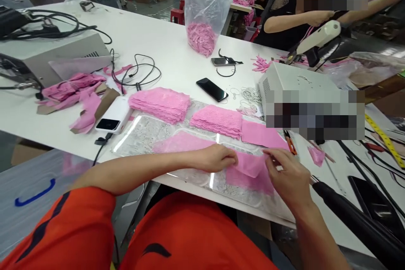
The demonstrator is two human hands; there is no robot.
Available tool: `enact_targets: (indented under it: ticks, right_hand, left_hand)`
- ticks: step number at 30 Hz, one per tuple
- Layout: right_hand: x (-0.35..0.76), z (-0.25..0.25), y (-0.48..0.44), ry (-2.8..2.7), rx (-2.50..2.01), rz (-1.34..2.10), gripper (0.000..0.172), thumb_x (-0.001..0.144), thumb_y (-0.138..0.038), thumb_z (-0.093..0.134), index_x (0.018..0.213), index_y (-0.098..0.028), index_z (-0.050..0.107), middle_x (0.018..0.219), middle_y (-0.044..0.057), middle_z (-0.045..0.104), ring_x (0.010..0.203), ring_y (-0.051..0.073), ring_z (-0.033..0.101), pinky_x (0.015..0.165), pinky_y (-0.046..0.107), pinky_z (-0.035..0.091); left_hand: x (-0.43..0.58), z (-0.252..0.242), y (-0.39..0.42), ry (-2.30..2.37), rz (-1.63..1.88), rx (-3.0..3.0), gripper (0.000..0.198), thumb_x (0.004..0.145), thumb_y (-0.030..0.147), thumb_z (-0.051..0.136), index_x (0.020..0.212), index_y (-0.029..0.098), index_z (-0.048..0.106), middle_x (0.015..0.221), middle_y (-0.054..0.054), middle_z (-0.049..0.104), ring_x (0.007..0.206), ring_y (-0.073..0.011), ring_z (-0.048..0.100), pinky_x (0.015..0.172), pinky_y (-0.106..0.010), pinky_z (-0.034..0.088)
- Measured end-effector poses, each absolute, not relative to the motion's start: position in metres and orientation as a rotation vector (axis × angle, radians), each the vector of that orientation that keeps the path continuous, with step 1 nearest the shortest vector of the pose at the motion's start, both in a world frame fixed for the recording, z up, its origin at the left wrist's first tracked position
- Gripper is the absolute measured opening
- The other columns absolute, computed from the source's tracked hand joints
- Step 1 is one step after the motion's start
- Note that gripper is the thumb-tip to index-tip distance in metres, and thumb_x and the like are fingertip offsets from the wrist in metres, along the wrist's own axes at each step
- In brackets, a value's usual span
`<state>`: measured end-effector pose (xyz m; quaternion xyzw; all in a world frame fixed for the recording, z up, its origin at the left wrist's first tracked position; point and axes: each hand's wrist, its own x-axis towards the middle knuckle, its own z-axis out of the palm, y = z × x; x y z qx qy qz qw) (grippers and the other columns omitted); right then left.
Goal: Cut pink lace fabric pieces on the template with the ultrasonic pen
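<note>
Between my hands, a small pink fabric piece is stretched and lifted along its upper edge. My left hand pinches its left end, fingers curled. The fabric's right corner is between the thumb and fingertips of my right hand. Beneath it, another pink piece lies flat on a clear, glossy sheet. A thin pink fabric piece spreads behind my left forearm. Two neat stacks sit farther back: a left fabric stack and a right fabric stack. Beside the right one is a flat pink rectangle.
A white power bank and pink scraps lie left. Behind are a phone and a bag of pink pieces. At right are a grey box, an orange cutter and a black-handled tool. A co-worker sits opposite.
</note>
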<state>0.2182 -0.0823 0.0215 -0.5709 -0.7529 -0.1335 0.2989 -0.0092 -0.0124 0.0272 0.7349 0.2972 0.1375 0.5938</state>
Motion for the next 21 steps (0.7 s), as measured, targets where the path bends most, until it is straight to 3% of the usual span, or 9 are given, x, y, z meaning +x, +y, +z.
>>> enact_targets:
  ticks: [4, 7, 10, 13, 16, 19, 21]
  right_hand:
    - [0.162, 0.041, -0.049, -2.216, -1.204, -0.188, 0.019, 0.090, -0.014, 0.050, 0.094, -0.020, 0.068, 0.092, 0.006, 0.073, 0.082, 0.014, 0.069, 0.073, 0.025, 0.055]
    - [0.116, 0.044, -0.028, -2.419, -0.977, -0.068, 0.024, 0.092, -0.015, 0.046, 0.090, -0.020, 0.070, 0.096, 0.006, 0.073, 0.083, 0.014, 0.069, 0.072, 0.025, 0.057]
    - [0.074, 0.040, -0.011, -2.545, -0.634, 0.129, 0.027, 0.092, -0.012, 0.044, 0.090, -0.018, 0.070, 0.099, 0.007, 0.074, 0.091, 0.016, 0.070, 0.077, 0.027, 0.060]
    - [0.053, 0.038, 0.002, -2.483, -0.430, 0.313, 0.024, 0.093, -0.012, 0.046, 0.101, -0.018, 0.068, 0.113, 0.009, 0.072, 0.106, 0.016, 0.068, 0.088, 0.029, 0.059]
    - [0.061, 0.039, 0.005, -2.368, -0.615, 0.417, 0.022, 0.091, -0.016, 0.051, 0.107, -0.021, 0.067, 0.114, 0.008, 0.071, 0.101, 0.015, 0.069, 0.080, 0.028, 0.060]
    - [0.089, 0.039, -0.004, -2.281, -1.006, 0.521, 0.017, 0.089, -0.018, 0.055, 0.099, -0.022, 0.068, 0.092, 0.004, 0.072, 0.070, 0.012, 0.067, 0.058, 0.024, 0.056]
    - [0.109, 0.037, -0.018, -2.284, -1.223, 0.595, 0.012, 0.088, -0.021, 0.056, 0.090, -0.021, 0.068, 0.077, 0.002, 0.069, 0.060, 0.011, 0.061, 0.053, 0.024, 0.051]
  left_hand:
    - [-0.035, 0.029, 0.000, 0.788, 0.430, 1.379, 0.026, 0.099, 0.022, 0.038, 0.098, 0.012, 0.062, 0.101, -0.009, 0.071, 0.094, -0.0157, 0.067, 0.086, -0.030, 0.054]
    - [-0.069, 0.028, 0.007, 0.876, 0.515, 1.126, 0.044, 0.103, 0.042, 0.029, 0.096, 0.011, 0.060, 0.093, -0.012, 0.070, 0.084, -0.0167, 0.069, 0.077, -0.032, 0.058]
    - [-0.100, 0.028, 0.008, 0.949, 0.583, 0.926, 0.058, 0.097, 0.063, 0.035, 0.080, 0.013, 0.059, 0.076, -0.009, 0.068, 0.070, -0.0164, 0.067, 0.067, -0.030, 0.058]
    - [-0.118, 0.028, 0.005, 0.991, 0.619, 0.854, 0.062, 0.089, 0.071, 0.044, 0.073, 0.013, 0.059, 0.071, -0.009, 0.068, 0.067, -0.0167, 0.066, 0.063, -0.027, 0.055]
    - [-0.125, 0.026, 0.003, 1.092, 0.591, 0.927, 0.060, 0.086, 0.069, 0.051, 0.084, 0.011, 0.065, 0.080, -0.012, 0.073, 0.070, -0.0187, 0.067, 0.061, -0.027, 0.054]
    - [-0.126, 0.022, 0.003, 1.153, 0.572, 1.034, 0.043, 0.082, 0.053, 0.064, 0.090, 0.011, 0.068, 0.085, -0.011, 0.074, 0.070, -0.0177, 0.068, 0.059, -0.025, 0.052]
    - [-0.125, 0.018, 0.002, 1.143, 0.586, 1.098, 0.027, 0.076, 0.035, 0.072, 0.090, 0.013, 0.069, 0.084, -0.007, 0.074, 0.072, -0.0163, 0.069, 0.063, -0.024, 0.052]
